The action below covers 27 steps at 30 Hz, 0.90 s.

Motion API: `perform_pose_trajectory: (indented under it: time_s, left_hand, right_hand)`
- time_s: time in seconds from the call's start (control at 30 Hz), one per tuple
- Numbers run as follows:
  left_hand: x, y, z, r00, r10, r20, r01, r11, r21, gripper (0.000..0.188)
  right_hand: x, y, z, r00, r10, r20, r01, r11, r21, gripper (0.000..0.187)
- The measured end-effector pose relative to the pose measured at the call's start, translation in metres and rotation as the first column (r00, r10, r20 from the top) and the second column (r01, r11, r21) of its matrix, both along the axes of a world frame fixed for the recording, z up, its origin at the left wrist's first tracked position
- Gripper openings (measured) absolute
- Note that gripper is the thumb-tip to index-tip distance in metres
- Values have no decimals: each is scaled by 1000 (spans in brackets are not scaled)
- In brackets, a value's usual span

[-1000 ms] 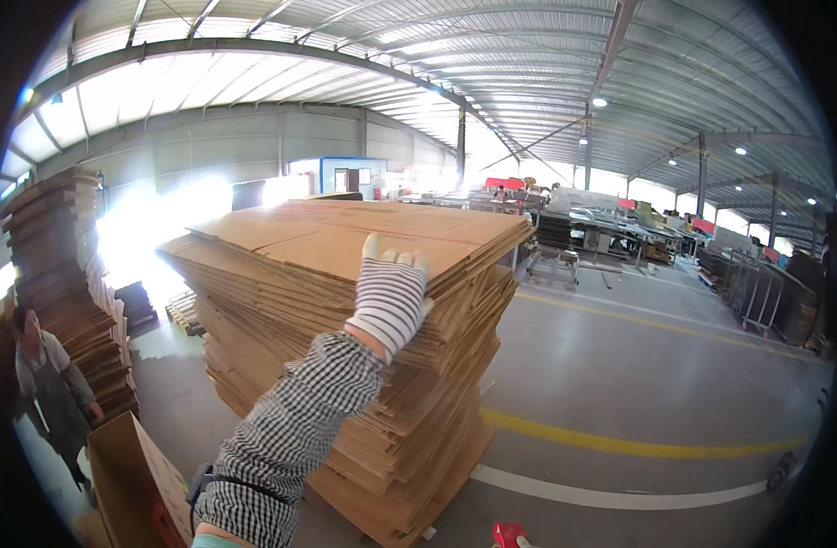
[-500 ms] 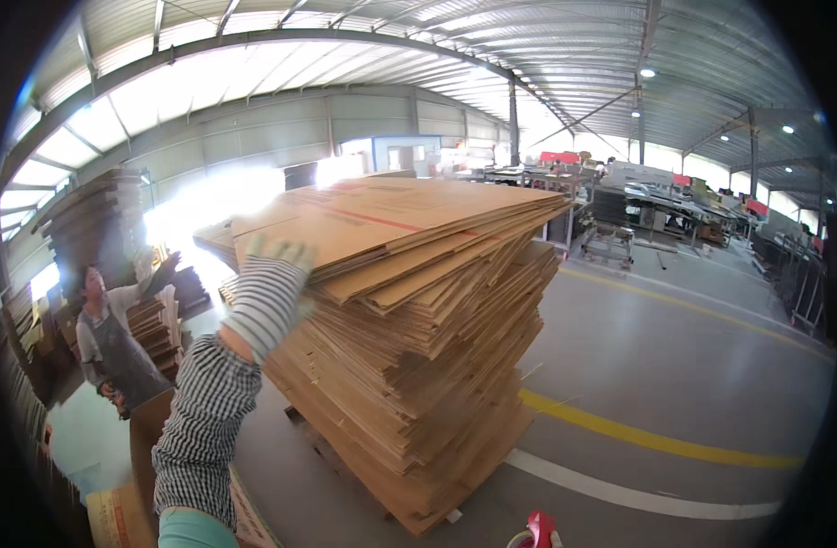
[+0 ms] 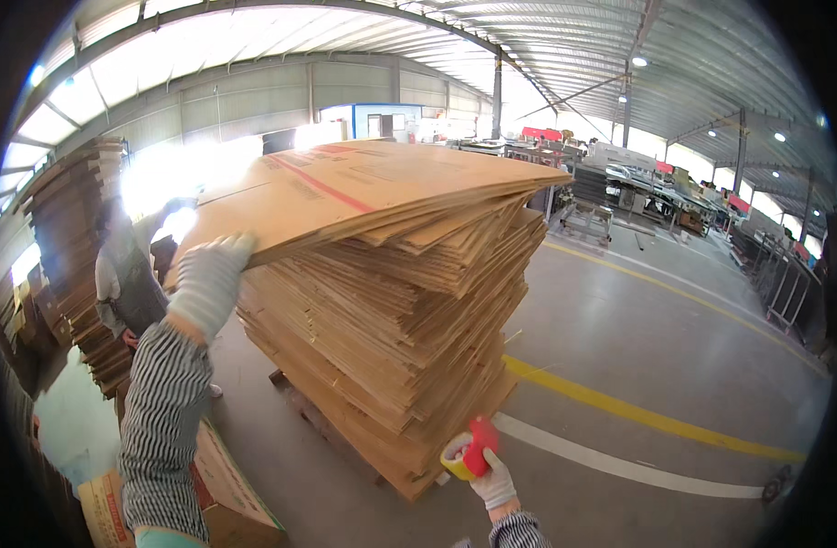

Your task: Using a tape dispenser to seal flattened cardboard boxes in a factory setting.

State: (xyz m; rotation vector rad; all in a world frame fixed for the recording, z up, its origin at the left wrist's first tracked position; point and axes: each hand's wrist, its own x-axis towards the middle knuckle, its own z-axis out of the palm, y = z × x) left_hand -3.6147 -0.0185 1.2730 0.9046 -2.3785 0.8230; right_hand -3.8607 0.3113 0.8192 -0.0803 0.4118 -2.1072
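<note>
A tall stack of flattened cardboard boxes (image 3: 382,352) stands in front of me, its layers unevenly fanned. My left hand (image 3: 208,281), in a white knit glove and striped sleeve, grips the near left edge of the top cardboard sheet (image 3: 409,173), which carries a red printed stripe. That sheet juts out over the left side of the stack. Low at the right, my gloved right hand (image 3: 497,484) is closed around a red tape dispenser (image 3: 479,447) with a yellowish roll in it, close to the stack's bottom corner.
A wooden pallet (image 3: 318,420) shows under the stack. An open printed carton (image 3: 231,484) lies at lower left. Another person (image 3: 131,274) stands left, beside more piled cardboard (image 3: 67,237). Yellow and white lines (image 3: 637,416) cross the grey floor; machinery (image 3: 637,187) stands farther back.
My left hand has moved left and down along with the top sheet, now gripping its edge. My right hand has come into view with the tape dispenser. The other person's raised arm has dropped.
</note>
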Motion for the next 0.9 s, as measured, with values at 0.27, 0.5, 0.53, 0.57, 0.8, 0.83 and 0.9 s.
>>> perform_pose_trajectory:
  time_s: [0.27,0.5,0.53,0.57,0.8,0.83,0.9]
  left_hand:
    - [267,8,-82,966,-159,-202,147,986,-72,49]
    - [425,83,-159,936,-29,-351,28,1000,-8,55]
    - [435,99,-173,925,16,-379,17,996,83,61]
    - [428,122,-153,923,106,-369,70,898,434,71]
    - [419,119,-126,771,56,-635,171,942,290,66]
    - [441,114,-127,738,107,-666,134,944,301,59]
    - [478,121,-129,698,189,-690,54,948,314,52]
  right_hand:
    - [105,-148,174,943,-72,-324,-36,948,-317,66]
    - [196,-192,312,885,-348,-310,277,927,-252,52]
    - [205,-200,309,903,-270,-336,203,954,-221,52]
    - [205,-199,307,877,-303,-372,222,944,-245,51]
    - [370,-253,342,751,-398,-528,192,895,-402,51]
    - [389,-267,343,759,-350,-549,142,912,-384,51]
    - [415,-289,352,-616,-199,-762,558,572,-601,44]
